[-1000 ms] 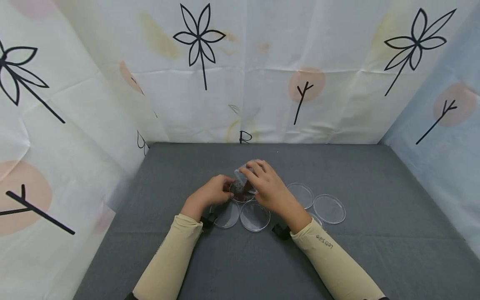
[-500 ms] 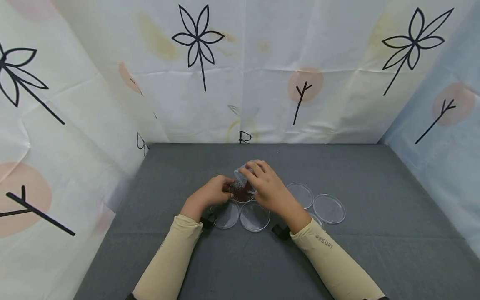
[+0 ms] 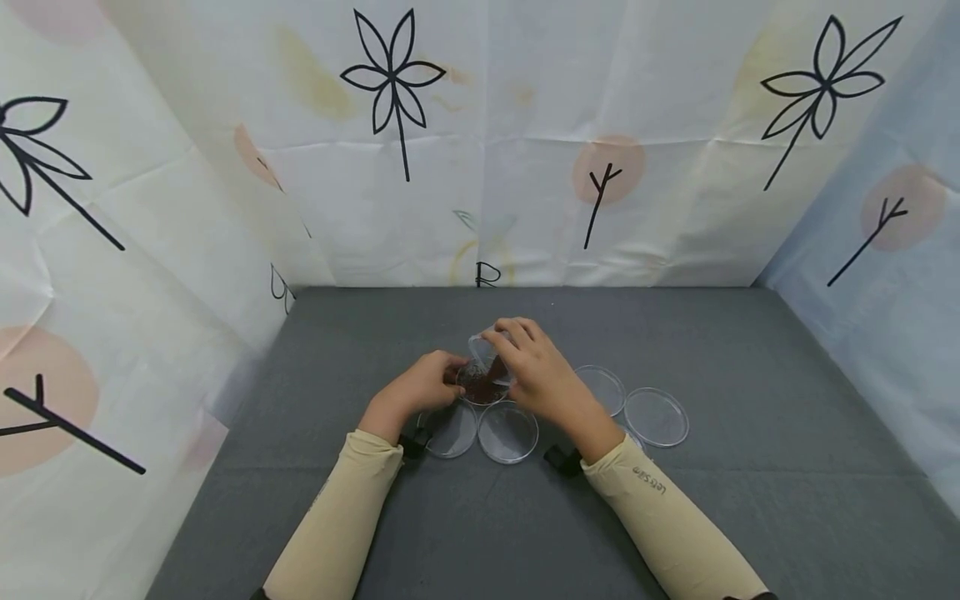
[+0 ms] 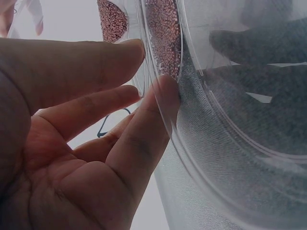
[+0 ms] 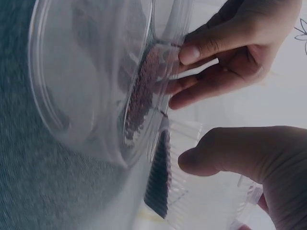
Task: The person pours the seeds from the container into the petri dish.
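A clear petri dish (image 3: 480, 398) with small reddish-brown grains (image 5: 142, 98) in it lies at the middle of the table. My left hand (image 3: 425, 387) holds its left rim, thumb on one side and fingertips on the other, as the left wrist view shows. Over the dish's far right side, my right hand (image 3: 540, 371) grips a clear ribbed plastic container (image 3: 477, 346), tilted with its mouth down at the dish. More of the same grains lie against the container's lower wall (image 5: 160, 179). The right fingers behind the container are partly hidden in the right wrist view.
Two clear dishes, a left one (image 3: 452, 435) and a right one (image 3: 508, 433), sit just in front of the filled dish. To the right are more clear dishes (image 3: 657, 417), one partly hidden under the right wrist. A printed cloth (image 3: 525, 208) hangs behind the grey table (image 3: 480, 533).
The brown grains show more evenly across the dish than one second ago. The right hand and its container have shifted very slightly; the left hand has stayed at the rim.
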The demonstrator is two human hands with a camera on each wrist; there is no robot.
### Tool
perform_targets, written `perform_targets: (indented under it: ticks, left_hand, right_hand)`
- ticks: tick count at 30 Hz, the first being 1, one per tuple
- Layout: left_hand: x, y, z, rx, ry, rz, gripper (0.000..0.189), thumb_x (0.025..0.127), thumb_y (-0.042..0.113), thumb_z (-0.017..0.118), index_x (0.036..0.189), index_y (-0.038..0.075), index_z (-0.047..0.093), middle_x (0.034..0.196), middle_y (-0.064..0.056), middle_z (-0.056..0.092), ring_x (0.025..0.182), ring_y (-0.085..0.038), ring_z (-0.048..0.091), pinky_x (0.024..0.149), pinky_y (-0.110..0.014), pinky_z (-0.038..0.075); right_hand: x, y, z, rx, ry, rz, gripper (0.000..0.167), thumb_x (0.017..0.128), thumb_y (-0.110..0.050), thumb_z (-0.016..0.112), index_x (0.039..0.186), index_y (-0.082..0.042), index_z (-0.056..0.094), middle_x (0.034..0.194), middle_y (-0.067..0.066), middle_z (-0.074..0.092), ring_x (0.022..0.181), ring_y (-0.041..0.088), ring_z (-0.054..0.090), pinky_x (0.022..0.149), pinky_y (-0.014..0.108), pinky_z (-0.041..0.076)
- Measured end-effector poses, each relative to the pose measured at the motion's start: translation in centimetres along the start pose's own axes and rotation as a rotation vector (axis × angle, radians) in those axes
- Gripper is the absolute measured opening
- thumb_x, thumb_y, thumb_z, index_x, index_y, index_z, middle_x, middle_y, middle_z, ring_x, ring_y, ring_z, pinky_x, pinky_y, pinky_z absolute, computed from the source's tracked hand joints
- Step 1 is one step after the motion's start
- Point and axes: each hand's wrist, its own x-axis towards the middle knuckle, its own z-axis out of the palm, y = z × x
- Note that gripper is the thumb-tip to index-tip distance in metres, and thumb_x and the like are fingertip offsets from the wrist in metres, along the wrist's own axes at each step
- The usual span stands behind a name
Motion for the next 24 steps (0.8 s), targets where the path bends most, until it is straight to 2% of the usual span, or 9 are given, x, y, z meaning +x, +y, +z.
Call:
perform_targets:
  ticks: [4, 6, 11, 14, 18, 24]
  left_hand:
    - [0.1, 0.0, 0.1, 0.000, 0.002, -0.003, 0.054, 0.101, 0.003, 0.066, 0.153, -0.004, 0.053, 0.153, -0.024, 0.058, 0.136, -0.041, 0.061, 0.102, -0.049, 0.057]
    - [0.1, 0.0, 0.2, -0.001, 0.003, -0.009, 0.053, 0.102, 0.003, 0.066, 0.153, -0.004, 0.053, 0.154, -0.024, 0.057, 0.137, -0.041, 0.061, 0.103, -0.049, 0.057]
    - [0.1, -0.1, 0.2, 0.003, 0.013, -0.004, 0.053, 0.101, 0.003, 0.067, 0.152, -0.005, 0.055, 0.151, -0.024, 0.059, 0.136, -0.040, 0.062, 0.102, -0.047, 0.057]
    - [0.1, -0.2, 0.1, 0.005, 0.015, 0.011, 0.052, 0.101, 0.002, 0.066, 0.151, -0.007, 0.055, 0.150, -0.025, 0.060, 0.135, -0.040, 0.062, 0.100, -0.046, 0.058]
    - [0.0, -0.2, 0.1, -0.001, 0.017, 0.013, 0.052, 0.101, 0.002, 0.066, 0.151, -0.007, 0.054, 0.151, -0.026, 0.059, 0.135, -0.041, 0.062, 0.100, -0.046, 0.058]
    - [-0.2, -0.2, 0.1, -0.004, 0.011, 0.000, 0.052, 0.102, 0.002, 0.066, 0.152, -0.006, 0.053, 0.153, -0.025, 0.057, 0.135, -0.042, 0.062, 0.095, -0.044, 0.060]
  right_hand:
    - [0.0, 0.8, -0.4, -0.036, -0.014, 0.090, 0.083, 0.075, 0.000, 0.089, 0.150, -0.007, 0.055, 0.145, 0.019, 0.057, 0.138, 0.038, 0.053, 0.119, 0.056, 0.042]
    - [-0.1, 1.2, -0.7, -0.070, -0.012, 0.134, 0.090, 0.072, -0.012, 0.097, 0.151, -0.007, 0.055, 0.145, 0.019, 0.058, 0.138, 0.038, 0.053, 0.119, 0.058, 0.042]
    - [-0.3, 2.4, -1.8, -0.086, -0.063, 0.276, 0.100, 0.073, -0.031, 0.100, 0.155, -0.006, 0.050, 0.149, 0.018, 0.057, 0.138, 0.040, 0.053, 0.108, 0.057, 0.049]
    - [-0.4, 3.3, -2.6, -0.018, -0.122, 0.381, 0.099, 0.077, -0.036, 0.097, 0.158, -0.006, 0.047, 0.153, 0.017, 0.055, 0.138, 0.041, 0.054, 0.105, 0.057, 0.052]
    - [-0.9, 4.6, -3.4, 0.128, -0.175, 0.503, 0.097, 0.083, -0.039, 0.093, 0.161, -0.007, 0.044, 0.156, 0.015, 0.052, 0.133, 0.038, 0.059, 0.101, 0.057, 0.054]
    - [-2.3, 7.2, -4.4, 0.300, -0.163, 0.602, 0.095, 0.086, -0.034, 0.091, 0.162, -0.007, 0.042, 0.156, 0.017, 0.050, 0.130, 0.039, 0.059, 0.099, 0.059, 0.052]
